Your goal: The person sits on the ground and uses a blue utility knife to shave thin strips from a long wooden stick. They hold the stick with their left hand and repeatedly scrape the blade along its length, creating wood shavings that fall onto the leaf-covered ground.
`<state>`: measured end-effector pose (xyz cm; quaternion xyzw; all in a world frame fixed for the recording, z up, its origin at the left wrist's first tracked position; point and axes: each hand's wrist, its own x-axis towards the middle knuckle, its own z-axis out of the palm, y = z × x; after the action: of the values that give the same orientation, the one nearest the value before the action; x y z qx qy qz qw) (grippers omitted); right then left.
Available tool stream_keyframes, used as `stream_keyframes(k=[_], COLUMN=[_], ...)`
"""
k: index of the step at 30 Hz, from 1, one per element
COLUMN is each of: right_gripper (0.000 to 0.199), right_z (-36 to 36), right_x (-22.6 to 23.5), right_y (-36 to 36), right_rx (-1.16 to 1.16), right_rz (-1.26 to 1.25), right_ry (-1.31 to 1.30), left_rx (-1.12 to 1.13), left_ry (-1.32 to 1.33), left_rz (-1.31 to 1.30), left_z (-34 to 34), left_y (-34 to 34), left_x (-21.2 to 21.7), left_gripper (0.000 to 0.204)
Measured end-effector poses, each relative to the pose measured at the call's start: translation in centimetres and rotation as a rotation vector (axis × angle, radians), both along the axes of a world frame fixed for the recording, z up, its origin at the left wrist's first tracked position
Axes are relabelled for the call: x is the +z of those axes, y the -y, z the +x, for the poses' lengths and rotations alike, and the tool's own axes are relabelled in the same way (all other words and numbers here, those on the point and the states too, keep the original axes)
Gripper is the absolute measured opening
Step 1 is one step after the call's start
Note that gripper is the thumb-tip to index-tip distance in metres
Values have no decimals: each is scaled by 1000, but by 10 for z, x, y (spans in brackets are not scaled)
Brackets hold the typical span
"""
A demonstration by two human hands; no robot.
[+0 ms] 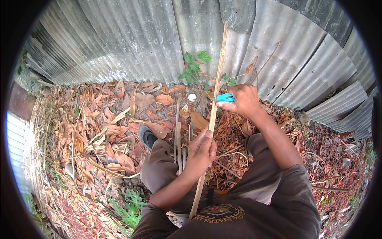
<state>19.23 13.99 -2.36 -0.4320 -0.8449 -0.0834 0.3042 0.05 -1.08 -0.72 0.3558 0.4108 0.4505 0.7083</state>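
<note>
From the shirt [266, 219], a wooden stick [212, 119] is slanting away; the left hand [199, 154] is gripping it closed-fingered, the right hand [244, 100] (farther up) is clasping a blue knife [225, 98] against it, and metal sheets [135, 44] are standing behind

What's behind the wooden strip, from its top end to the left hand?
Corrugated metal sheets show behind the upper part, dry leaves lower down. Whatever is directly behind the wooden strip or the left hand is covered.
</note>
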Motion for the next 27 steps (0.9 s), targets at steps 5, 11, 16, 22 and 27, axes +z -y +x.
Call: stream_keyframes(k=[5, 11, 16, 22, 27], right_gripper=[66, 68, 70, 70, 67], right_z=[4, 22, 35, 46, 78], right_x=[2, -1, 2, -7, -12], right_y=[-6, -23, -34, -44, -62], right_rx=[-23, -201, -266, -279, -351], right_rz=[-8, -53, -145, -94, -60], right_ry=[-24, -43, -36, -24, -76], left_rx=[3, -39, -64, -76, -141], left_ry=[-68, -55, -87, -88, -99], left_rz=[39, 12, 32, 27, 23], left_z=[2, 10, 12, 16, 21], left_y=[4, 10, 14, 16, 25], left_x=[-3, -5, -7, -5, -9], left_gripper=[48, 50, 50, 46, 46])
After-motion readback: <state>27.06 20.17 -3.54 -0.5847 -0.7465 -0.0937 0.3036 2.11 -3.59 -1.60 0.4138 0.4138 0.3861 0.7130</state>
